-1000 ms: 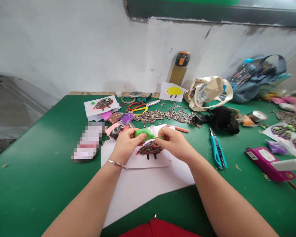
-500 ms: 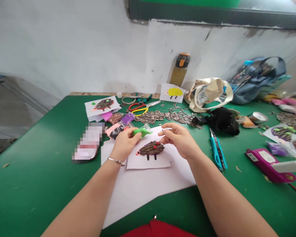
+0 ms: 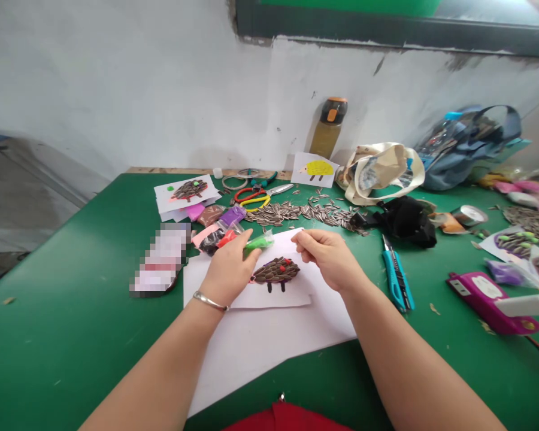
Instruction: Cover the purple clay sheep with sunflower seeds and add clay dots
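My left hand, with a silver bangle at the wrist, is over the left part of the white card. Its thumb and fingers are apart beside a small clear bag of green modelling clay, which lies at their tips. To the right, my right hand is closed in a pinch above the card's upper right; whatever it holds is too small to make out. On the card is a hedgehog picture with sunflower seeds for its back, red dots and black legs. My left hand covers part of its snout.
Bags of black clay, red clay and purple clay lie left of the card. Sunflower seeds and scissors are behind. A phone is at left, a box cutter at right.
My left hand has lowered the green clay bag and its thumb has come off it; the red bag now shows. My right hand's fingers have drawn together into a closer pinch.
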`<state>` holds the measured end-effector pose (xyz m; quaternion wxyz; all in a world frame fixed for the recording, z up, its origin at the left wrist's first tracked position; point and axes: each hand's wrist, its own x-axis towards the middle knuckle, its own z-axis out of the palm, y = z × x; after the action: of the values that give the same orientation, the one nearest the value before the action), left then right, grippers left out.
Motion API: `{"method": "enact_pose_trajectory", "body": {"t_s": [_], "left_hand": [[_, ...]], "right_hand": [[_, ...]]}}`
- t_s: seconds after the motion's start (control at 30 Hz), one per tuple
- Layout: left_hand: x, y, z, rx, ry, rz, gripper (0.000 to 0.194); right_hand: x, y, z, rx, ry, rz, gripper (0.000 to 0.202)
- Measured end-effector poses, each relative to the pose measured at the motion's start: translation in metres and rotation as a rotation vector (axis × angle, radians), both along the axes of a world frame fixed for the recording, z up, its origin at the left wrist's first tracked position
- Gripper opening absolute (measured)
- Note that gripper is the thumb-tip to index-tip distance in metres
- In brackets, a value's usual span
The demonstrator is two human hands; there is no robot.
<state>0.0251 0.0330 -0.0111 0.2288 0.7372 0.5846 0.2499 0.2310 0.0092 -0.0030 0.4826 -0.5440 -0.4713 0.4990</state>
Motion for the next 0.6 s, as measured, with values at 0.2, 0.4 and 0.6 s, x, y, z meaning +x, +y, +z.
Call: {"method": "enact_pose_trajectory", "body": {"t_s": [0.2,0.4,0.6], "left_hand": [[0.0,-0.001,-0.002,0.195,-0.017,-0.017,0.033],[0.007,-0.017,0.016,0.202,-0.331,-0.042,0.022],[0.023,-0.024,0.016,-0.412,-0.804,-0.208,0.039]], "right_hand": [[-0.004,-0.001,-0.003,0.041,-0.079,0.034,0.021],[-0.015,-0.009,0.007,0.158,-0.369,-0.008,0.036],[-0.03,-0.02,0.004,0.283,-0.363,0.101,0.021]]}}
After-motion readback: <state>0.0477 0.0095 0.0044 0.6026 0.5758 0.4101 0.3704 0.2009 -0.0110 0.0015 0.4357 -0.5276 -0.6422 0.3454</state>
